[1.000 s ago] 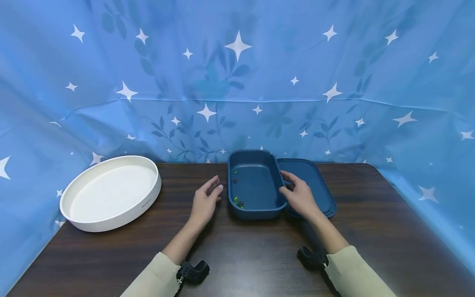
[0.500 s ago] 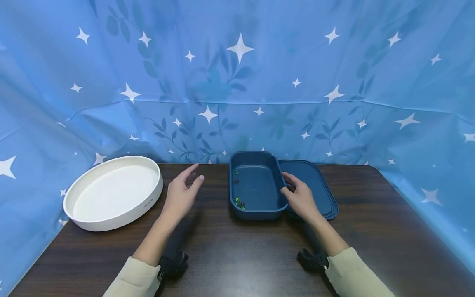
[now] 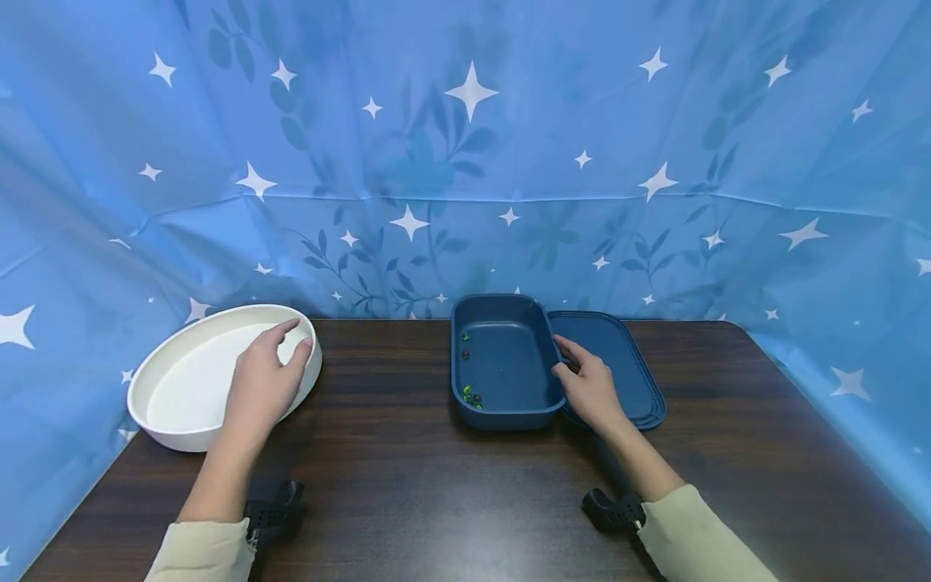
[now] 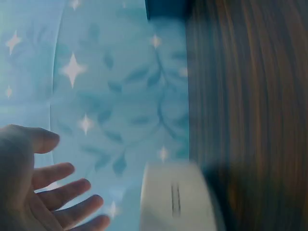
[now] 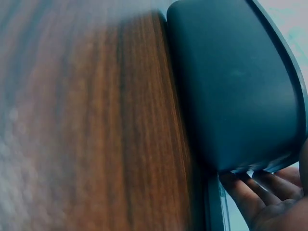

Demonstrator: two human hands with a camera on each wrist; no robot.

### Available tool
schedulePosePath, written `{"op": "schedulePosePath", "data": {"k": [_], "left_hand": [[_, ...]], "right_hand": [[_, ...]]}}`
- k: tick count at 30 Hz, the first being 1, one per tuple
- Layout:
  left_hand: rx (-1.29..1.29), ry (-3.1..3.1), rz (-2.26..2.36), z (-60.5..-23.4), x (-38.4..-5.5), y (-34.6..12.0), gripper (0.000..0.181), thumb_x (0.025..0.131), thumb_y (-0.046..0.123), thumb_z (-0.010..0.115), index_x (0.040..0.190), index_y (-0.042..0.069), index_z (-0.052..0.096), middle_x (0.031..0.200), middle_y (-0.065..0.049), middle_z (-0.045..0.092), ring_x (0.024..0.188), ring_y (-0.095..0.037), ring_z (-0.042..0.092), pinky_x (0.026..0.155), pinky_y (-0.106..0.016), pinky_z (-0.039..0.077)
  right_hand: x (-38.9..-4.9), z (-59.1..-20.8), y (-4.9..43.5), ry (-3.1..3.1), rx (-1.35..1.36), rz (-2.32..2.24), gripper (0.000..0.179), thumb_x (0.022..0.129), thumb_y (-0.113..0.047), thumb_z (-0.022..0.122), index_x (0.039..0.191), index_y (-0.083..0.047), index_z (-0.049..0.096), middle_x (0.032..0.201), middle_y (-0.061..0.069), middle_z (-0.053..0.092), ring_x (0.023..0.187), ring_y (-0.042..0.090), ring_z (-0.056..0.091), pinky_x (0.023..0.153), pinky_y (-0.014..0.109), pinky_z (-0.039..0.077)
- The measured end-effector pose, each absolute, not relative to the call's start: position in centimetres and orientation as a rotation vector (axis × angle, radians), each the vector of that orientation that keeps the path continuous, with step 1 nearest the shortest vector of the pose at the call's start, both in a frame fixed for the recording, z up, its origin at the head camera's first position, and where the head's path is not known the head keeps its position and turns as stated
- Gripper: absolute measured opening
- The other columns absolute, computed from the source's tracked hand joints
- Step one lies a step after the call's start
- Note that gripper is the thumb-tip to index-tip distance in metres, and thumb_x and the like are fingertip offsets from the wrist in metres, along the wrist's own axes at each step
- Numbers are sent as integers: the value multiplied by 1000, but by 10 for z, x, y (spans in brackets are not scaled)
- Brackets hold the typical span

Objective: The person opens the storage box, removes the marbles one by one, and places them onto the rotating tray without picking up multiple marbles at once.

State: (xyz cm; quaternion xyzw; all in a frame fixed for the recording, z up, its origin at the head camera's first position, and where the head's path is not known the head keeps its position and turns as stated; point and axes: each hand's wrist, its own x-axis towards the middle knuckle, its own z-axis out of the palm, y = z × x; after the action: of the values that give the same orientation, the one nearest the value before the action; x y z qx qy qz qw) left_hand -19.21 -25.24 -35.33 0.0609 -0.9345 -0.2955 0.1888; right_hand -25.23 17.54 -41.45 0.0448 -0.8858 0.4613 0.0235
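My left hand [image 3: 263, 384] is over the right side of a round white tray [image 3: 191, 380], fingers loosely bent and thumb apart. The left wrist view shows its fingers [image 4: 79, 207] spread with nothing held, beside the tray's blurred wall. A deep dark blue rectangular container [image 3: 509, 421] stands at the table's centre. With my right hand [image 3: 592, 394] I hold its right side, thumb by the rim; in the right wrist view the fingers [image 5: 243, 195] lie against its side wall. Small green pieces [image 3: 467, 391] and a dark red one [image 3: 465, 354] lie along its left inside.
A flat dark blue lid [image 3: 618, 356] lies right of the container, partly beneath my right hand. Everything stands on a dark wooden table [image 3: 407, 485]. A blue curtain [image 3: 553, 121] with white stars hangs behind the table's far edge.
My left hand has moved left, from beside the container across the table to over the white tray. My right hand has stayed at the container.
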Motion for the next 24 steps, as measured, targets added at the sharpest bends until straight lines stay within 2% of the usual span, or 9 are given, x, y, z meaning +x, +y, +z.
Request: {"op": "schedulePosePath", "data": {"k": [5, 9, 13, 15, 17, 20, 22, 23, 24], "left_hand": [[378, -2670, -794, -351, -185, -291, 60, 105, 39, 42, 150, -1, 45, 150, -33, 45, 140, -53, 39, 113, -66, 33], [663, -2632, -884, -350, -177, -325, 66, 105, 42, 35, 155, -1, 35, 158, -33, 33, 147, -53, 27, 117, -66, 26], [883, -2529, -951, -358, -166, -354, 68, 104, 39, 34, 158, -1, 26, 163, -33, 21, 151, -53, 16, 119, -67, 21], [944, -2491, -1005, -363, -162, -365, 71, 103, 37, 35, 160, -1, 17, 164, -34, 13, 151, -53, 10, 119, -68, 19], [999, -2469, -1072, -369, -161, -372, 75, 102, 37, 37, 161, 0, 8, 165, -35, 5, 152, -53, 5, 120, -68, 17], [1056, -2444, -1177, -375, -161, -380, 79, 102, 36, 37, 161, 1, -1, 165, -34, -3, 153, -52, 1, 123, -67, 15], [1071, -2394, -1252, -379, -162, -383, 78, 102, 34, 37, 161, 1, -2, 166, -32, -3, 154, -51, 3, 124, -64, 17], [1082, -2353, -1291, -381, -163, -385, 77, 103, 33, 37, 162, 1, -2, 167, -29, -1, 155, -49, 6, 124, -62, 19], [1088, -2312, -1330, -382, -163, -386, 76, 103, 30, 37, 162, 2, -1, 168, -27, 0, 155, -47, 8, 124, -60, 20]], "right_hand": [[-251, -413, 175, -2732, 136, 1385, 55, 101, -13, 47, 156, -10, 40, 157, 17, 46, 142, 37, 48, 111, 55, 46], [-251, -413, 174, -2730, 148, 1353, 53, 101, -12, 47, 154, -8, 43, 154, 19, 49, 140, 36, 50, 107, 53, 50], [-250, -411, 174, -2742, 161, 1328, 52, 101, -13, 47, 153, -7, 44, 152, 19, 52, 136, 35, 54, 93, 42, 54], [-250, -408, 176, -2739, 170, 1323, 52, 101, -13, 47, 152, -7, 45, 150, 19, 53, 131, 35, 59, 85, 37, 51], [-249, -405, 177, -2735, 178, 1312, 52, 101, -14, 48, 152, -7, 46, 148, 20, 55, 118, 37, 64, 79, 35, 50], [-247, -401, 179, -2730, 191, 1294, 51, 101, -13, 49, 152, -8, 47, 146, 21, 57, 101, 33, 67, 73, 32, 47], [-247, -399, 180, -2731, 193, 1289, 51, 101, -13, 49, 152, -8, 47, 146, 21, 57, 82, 30, 64, 69, 31, 46], [-247, -399, 181, -2731, 191, 1286, 51, 101, -13, 49, 151, -8, 47, 145, 21, 57, 79, 24, 63, 68, 30, 46], [-246, -398, 181, -2732, 188, 1292, 51, 101, -13, 49, 151, -8, 47, 145, 21, 57, 69, 21, 57, 64, 29, 45]]}}
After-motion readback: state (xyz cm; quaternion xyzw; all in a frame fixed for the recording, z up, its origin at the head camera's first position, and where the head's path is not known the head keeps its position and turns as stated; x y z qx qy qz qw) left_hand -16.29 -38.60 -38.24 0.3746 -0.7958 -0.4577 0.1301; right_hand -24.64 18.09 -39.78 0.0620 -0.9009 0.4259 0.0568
